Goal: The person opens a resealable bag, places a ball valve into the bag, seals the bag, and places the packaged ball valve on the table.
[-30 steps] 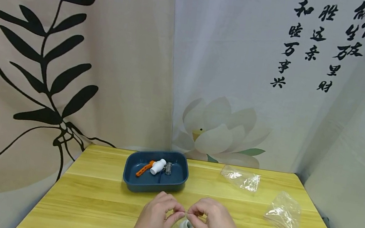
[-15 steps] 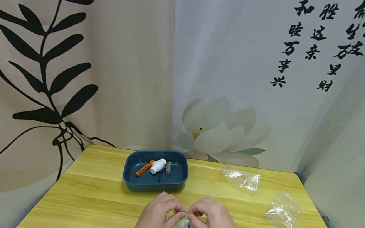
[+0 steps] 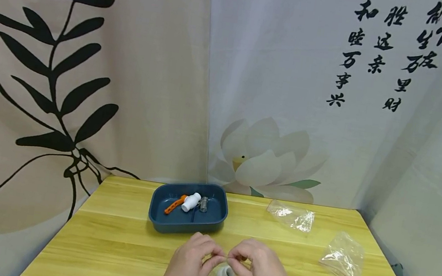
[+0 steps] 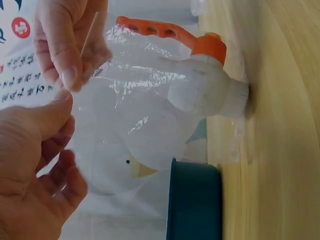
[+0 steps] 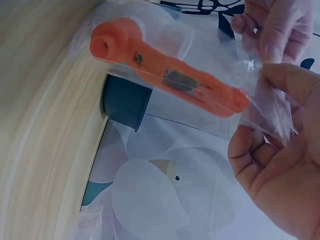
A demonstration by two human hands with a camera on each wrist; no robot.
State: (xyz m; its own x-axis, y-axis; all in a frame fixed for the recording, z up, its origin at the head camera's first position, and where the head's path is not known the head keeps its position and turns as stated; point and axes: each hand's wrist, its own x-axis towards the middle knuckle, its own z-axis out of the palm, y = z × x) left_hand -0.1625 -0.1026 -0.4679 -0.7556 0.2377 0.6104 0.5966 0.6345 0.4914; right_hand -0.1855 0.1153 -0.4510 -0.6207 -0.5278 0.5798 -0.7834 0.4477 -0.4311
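Left fingers: the left hand (image 3: pixel 189 260), lower middle of the head view, pinches an edge of thin film between its fingertips
Right fingers: the right hand (image 3: pixel 260 267) pinches the same edge, the two grips almost meeting tip to tip
Clear plastic bag (image 4: pixel 140 82): held by both pinches, its film spread over the upper middle of the left wrist view; I cannot tell whether its mouth is parted
Bagged ball valve (image 4: pixel 197 85): appears to sit inside that film, just below the hands in the head view, with its orange lever (image 5: pixel 172 77) crossing the upper middle of the right wrist view; contact with the table (image 3: pixel 111 254) is unclear
Just changed: hardly anything; across the last second both pinches and the valve keep their places, apart from a slight shift of the whole head view
Meaning: no visible gain at the film edge, so the valve looks to be bagged still
Dark blue tray (image 3: pixel 187 229): centre of the head view, beyond the hands, carrying a white valve fitting (image 3: pixel 191 201), an orange handle (image 3: pixel 174 205) and a small greyish piece (image 3: pixel 203 204)
Loose bags: a crumpled clear bag (image 3: pixel 291 216) at right of centre, and a wrinkled clear pouch (image 3: pixel 343 259) lower right, both well apart from the hands
Backdrop: printed cloth (image 3: pixel 161 78) across the upper frame
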